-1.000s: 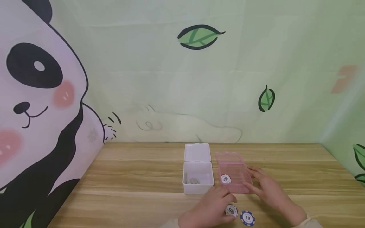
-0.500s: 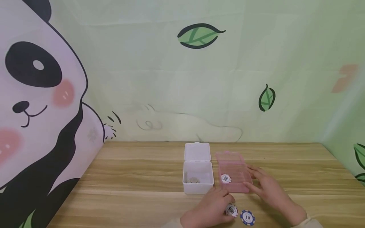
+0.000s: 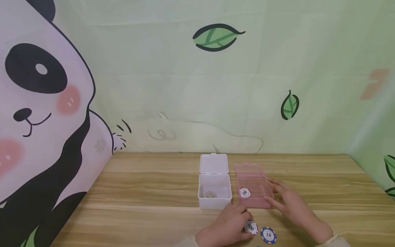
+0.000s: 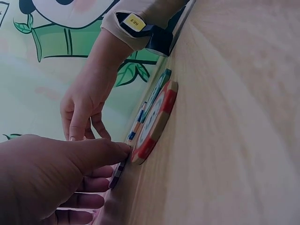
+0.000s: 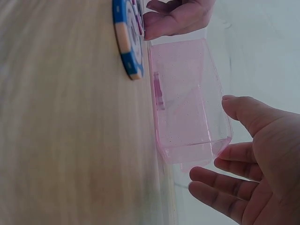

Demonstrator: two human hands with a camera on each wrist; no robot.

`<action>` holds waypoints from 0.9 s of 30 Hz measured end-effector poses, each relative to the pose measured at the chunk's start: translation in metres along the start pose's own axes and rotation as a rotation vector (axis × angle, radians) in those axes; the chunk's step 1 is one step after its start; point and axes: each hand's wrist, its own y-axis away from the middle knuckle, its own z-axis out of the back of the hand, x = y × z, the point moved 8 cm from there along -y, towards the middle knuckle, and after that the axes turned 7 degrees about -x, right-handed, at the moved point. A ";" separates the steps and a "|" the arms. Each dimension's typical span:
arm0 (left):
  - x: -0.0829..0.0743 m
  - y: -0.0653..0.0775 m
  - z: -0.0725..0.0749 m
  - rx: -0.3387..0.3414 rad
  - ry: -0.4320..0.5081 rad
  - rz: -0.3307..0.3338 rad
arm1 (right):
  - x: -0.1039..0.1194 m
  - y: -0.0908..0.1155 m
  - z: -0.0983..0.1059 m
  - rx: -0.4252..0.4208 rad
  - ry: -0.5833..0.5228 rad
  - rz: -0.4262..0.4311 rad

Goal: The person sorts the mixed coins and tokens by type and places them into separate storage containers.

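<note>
My left hand (image 3: 229,223) pinches a white poker chip marked 500 (image 3: 251,227) low over the table; in the left wrist view the thumb lies against this dark-edged chip (image 4: 118,176). To its right lies a blue chip marked 10 (image 3: 268,235). My right hand (image 3: 291,202) holds the right side of an open pink see-through box (image 3: 260,188), thumb at the near corner and fingers along the side wall. Inside that box, at its left, is a white chip marked 100 (image 3: 245,192).
An open white box (image 3: 215,204) with several coin-like discs (image 3: 210,194) stands left of the pink box. Nearer the body lie a red-edged chip (image 4: 157,122) and a green chip (image 4: 159,91). A panda-print backdrop (image 3: 154,68) rises behind the wooden table (image 3: 139,192).
The left fingers have drawn in slightly around the 500 chip. The right hand and both boxes stay in place; the head view has tilted slightly.
</note>
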 end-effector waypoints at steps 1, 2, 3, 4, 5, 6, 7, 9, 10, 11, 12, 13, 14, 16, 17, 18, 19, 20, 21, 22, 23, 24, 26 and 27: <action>0.000 0.000 0.000 0.000 0.004 0.000 | 0.000 0.000 0.000 0.001 0.000 -0.002; 0.000 0.000 0.000 0.001 0.007 0.000 | 0.000 0.000 0.000 0.002 0.000 -0.003; 0.000 0.000 0.000 0.001 0.012 0.001 | 0.000 0.000 0.000 0.001 -0.001 -0.002; 0.001 0.000 -0.001 0.002 0.017 0.003 | 0.001 0.000 0.001 -0.001 0.000 -0.001; 0.001 -0.001 -0.001 0.005 0.023 0.006 | 0.001 0.000 0.000 -0.003 0.000 0.002; 0.001 -0.001 -0.002 0.010 0.032 0.011 | 0.001 0.000 0.001 -0.006 0.003 0.004; 0.002 -0.001 -0.002 0.015 0.040 0.016 | 0.001 0.000 0.001 -0.008 0.006 0.007; 0.002 -0.002 -0.004 0.028 0.055 0.027 | 0.001 0.000 0.001 -0.009 0.011 0.009; 0.002 -0.002 -0.005 0.035 0.060 0.030 | 0.001 0.000 0.001 -0.009 0.014 0.009; 0.002 -0.002 -0.005 0.038 0.063 0.033 | 0.001 0.000 0.001 -0.009 0.016 0.010; 0.002 -0.002 -0.006 0.041 0.065 0.035 | 0.001 0.000 0.001 -0.009 0.019 0.010; 0.002 -0.001 -0.006 0.042 0.065 0.035 | 0.001 0.000 0.001 -0.009 0.021 0.010; 0.002 -0.001 -0.006 0.039 0.061 0.034 | 0.001 0.000 0.001 -0.010 0.022 0.010; 0.002 0.000 -0.006 0.033 0.054 0.032 | 0.001 0.000 0.001 -0.012 0.023 0.011; 0.002 0.000 -0.006 0.030 0.052 0.031 | 0.000 0.000 0.001 -0.013 0.023 0.010; 0.002 0.000 -0.006 0.027 0.052 0.030 | 0.000 0.000 0.000 -0.013 0.023 0.007; 0.002 0.000 -0.006 0.025 0.054 0.030 | 0.000 0.000 0.000 -0.013 0.024 0.007; 0.002 0.000 -0.006 0.023 0.053 0.029 | 0.000 0.000 0.000 -0.013 0.024 0.005; 0.002 0.000 -0.006 0.022 0.055 0.029 | 0.000 0.000 0.000 -0.012 0.023 0.004; 0.002 0.000 -0.007 0.022 0.059 0.029 | 0.000 0.000 0.000 -0.011 0.024 0.002; 0.003 0.000 -0.007 0.022 0.065 0.030 | 0.001 0.000 0.001 -0.010 0.023 0.001; 0.003 -0.001 -0.007 0.021 0.071 0.030 | 0.001 0.000 0.001 -0.010 0.022 0.001; 0.002 0.000 -0.007 0.022 0.079 0.030 | 0.001 0.000 0.001 -0.009 0.018 0.001; 0.002 0.000 -0.007 0.022 0.084 0.030 | 0.002 0.000 0.002 -0.009 0.017 0.002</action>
